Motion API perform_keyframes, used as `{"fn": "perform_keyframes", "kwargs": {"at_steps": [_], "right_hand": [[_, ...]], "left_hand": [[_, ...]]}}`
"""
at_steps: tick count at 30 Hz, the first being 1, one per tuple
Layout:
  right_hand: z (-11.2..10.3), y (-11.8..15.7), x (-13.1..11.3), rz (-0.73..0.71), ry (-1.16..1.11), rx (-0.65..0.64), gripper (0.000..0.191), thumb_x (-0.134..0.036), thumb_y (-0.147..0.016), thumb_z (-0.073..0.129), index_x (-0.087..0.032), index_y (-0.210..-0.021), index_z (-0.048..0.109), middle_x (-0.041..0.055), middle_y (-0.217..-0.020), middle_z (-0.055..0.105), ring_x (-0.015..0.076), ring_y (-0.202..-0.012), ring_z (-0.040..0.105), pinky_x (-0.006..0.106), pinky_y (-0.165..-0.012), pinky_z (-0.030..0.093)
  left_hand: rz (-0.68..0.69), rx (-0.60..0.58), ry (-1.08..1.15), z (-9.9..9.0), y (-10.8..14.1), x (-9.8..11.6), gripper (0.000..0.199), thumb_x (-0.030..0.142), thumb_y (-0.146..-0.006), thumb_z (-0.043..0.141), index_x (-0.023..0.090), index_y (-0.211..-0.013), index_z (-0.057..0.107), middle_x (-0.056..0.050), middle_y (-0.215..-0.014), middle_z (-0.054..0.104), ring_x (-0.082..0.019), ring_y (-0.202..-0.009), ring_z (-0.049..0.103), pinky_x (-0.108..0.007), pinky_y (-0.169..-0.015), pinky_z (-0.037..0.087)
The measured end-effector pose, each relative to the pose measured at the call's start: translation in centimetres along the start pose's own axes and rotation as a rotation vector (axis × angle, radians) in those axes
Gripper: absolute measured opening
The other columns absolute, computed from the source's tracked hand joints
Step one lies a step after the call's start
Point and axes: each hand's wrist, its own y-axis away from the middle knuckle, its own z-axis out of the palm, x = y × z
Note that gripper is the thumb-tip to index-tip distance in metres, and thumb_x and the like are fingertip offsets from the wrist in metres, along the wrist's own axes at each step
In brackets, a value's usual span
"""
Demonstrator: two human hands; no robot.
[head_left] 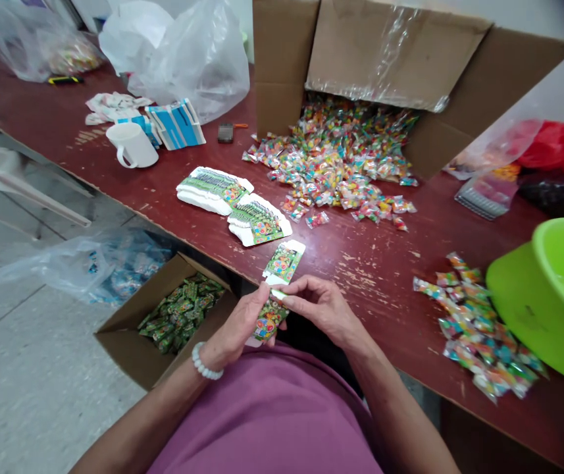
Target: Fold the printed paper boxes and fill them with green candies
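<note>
Near the table's front edge, my left hand (241, 324) grips a small green printed candy box (268, 324) from its side. My right hand (324, 304) pinches a white flap at the top end of that same box. Just beyond my fingers, another green box (285, 261) lies on the table edge. Flat, unfolded green boxes (215, 186) are fanned out in a stack behind it, with a second fanned stack (260, 222) touching it. The inside of the held box is hidden from me.
An open carton (284, 59) spills wrapped candies (341, 164) across the table. More wrapped candies (479, 329) lie beside a green basin (528, 303) at right. A white mug (136, 148) stands at left. Below the table edge, a cardboard box (128, 352) holds many filled green boxes (180, 313).
</note>
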Motion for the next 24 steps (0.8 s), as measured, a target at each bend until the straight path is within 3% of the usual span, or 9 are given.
{"fn": "perform_keyframes", "kwargs": {"at_steps": [4, 8, 14, 18, 21, 24], "right_hand": [[-0.2, -0.4, -0.2, 0.062, -0.063, 0.013, 0.025, -0.039, -0.073, 0.083, -0.018, -0.081, 0.073, 0.0017, -0.07, 0.074, 0.0139, -0.052, 0.066, 0.027, -0.053, 0.054], [-0.6, -0.4, 0.2, 0.043, -0.081, 0.072, 0.021, -0.035, -0.073, 0.083, -0.019, -0.077, 0.071, 0.0031, -0.075, 0.076, 0.0154, -0.052, 0.066, 0.028, -0.05, 0.055], [-0.9, 0.0, 0.0, -0.116, 0.122, 0.082, 0.014, -0.033, -0.086, 0.07, -0.021, -0.081, 0.07, 0.0066, -0.106, 0.075, 0.016, -0.07, 0.068, 0.029, -0.058, 0.058], [-1.1, -0.3, -0.1, -0.14, 0.223, 0.159, 0.015, -0.029, -0.083, 0.071, -0.02, -0.072, 0.065, 0.0037, -0.085, 0.075, 0.0151, -0.068, 0.066, 0.026, -0.06, 0.054], [-1.4, -0.6, -0.1, -0.128, 0.269, 0.184, 0.007, -0.026, -0.082, 0.069, -0.019, -0.078, 0.069, 0.0013, -0.075, 0.073, 0.0135, -0.062, 0.063, 0.024, -0.059, 0.05], [-1.6, -0.7, -0.4, -0.209, 0.421, 0.168, 0.006, -0.02, -0.081, 0.066, -0.019, -0.08, 0.073, 0.0009, -0.072, 0.071, 0.0127, -0.061, 0.061, 0.023, -0.057, 0.046]], "left_hand": [[0.0, -0.014, -0.169, -0.1, 0.1, 0.8, 0.077, 0.076, -0.09, 0.037, 0.009, -0.09, 0.074, -0.008, -0.062, 0.066, -0.011, -0.045, 0.056, -0.021, -0.047, 0.044], [-0.004, -0.034, -0.193, -0.1, -0.3, 1.0, 0.074, 0.073, -0.091, 0.038, 0.01, -0.102, 0.074, -0.007, -0.062, 0.066, -0.012, -0.046, 0.057, -0.022, -0.049, 0.046], [-0.005, -0.047, -0.112, 0.4, -1.0, 1.6, 0.067, 0.067, -0.094, 0.042, 0.015, -0.128, 0.066, -0.006, -0.075, 0.066, -0.011, -0.051, 0.055, -0.021, -0.047, 0.047], [0.043, -0.096, -0.194, 0.6, -1.2, 2.6, 0.062, 0.063, -0.093, 0.048, 0.014, -0.125, 0.068, -0.004, -0.077, 0.063, -0.011, -0.059, 0.054, -0.021, -0.05, 0.049], [-0.014, -0.086, -0.185, 0.5, -1.5, 2.4, 0.068, 0.068, -0.092, 0.045, 0.01, -0.113, 0.072, -0.005, -0.071, 0.062, -0.011, -0.052, 0.053, -0.022, -0.047, 0.048], [-0.067, -0.073, -0.169, 0.4, -1.8, 1.7, 0.072, 0.071, -0.091, 0.042, 0.007, -0.103, 0.073, -0.005, -0.067, 0.061, -0.01, -0.046, 0.051, -0.022, -0.043, 0.045]]}}
